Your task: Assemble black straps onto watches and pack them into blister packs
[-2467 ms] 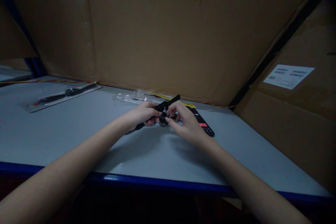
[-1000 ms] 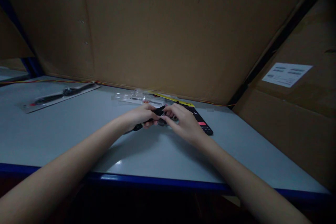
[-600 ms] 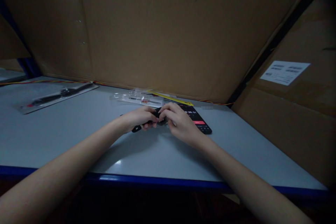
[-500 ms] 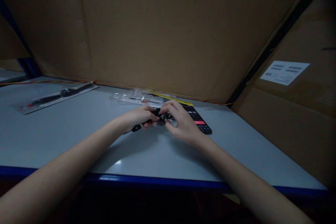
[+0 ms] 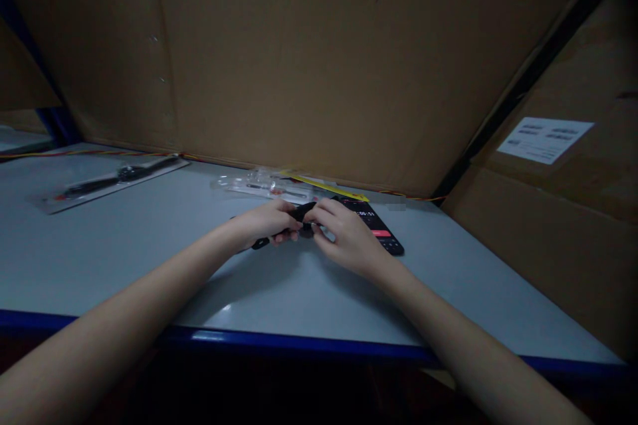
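The far end of the black tool [image 5: 305,210] is sitting lower than earlier, mostly behind the right fingers [image 5: 325,214], whose grip is unclear. The left fingers [image 5: 288,220] are clamping the tool. Smooth surface [image 5: 244,295] is stretching below them to the blue edge [image 5: 299,344]; a flat phone [image 5: 383,234] is lying just behind the right fingers.

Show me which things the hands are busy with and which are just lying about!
In use, it seems:
black object
left hand, gripping it
right hand, fingers at it

Apparently lying about:
packaged black item
clear plastic packaging
yellow strip
phone
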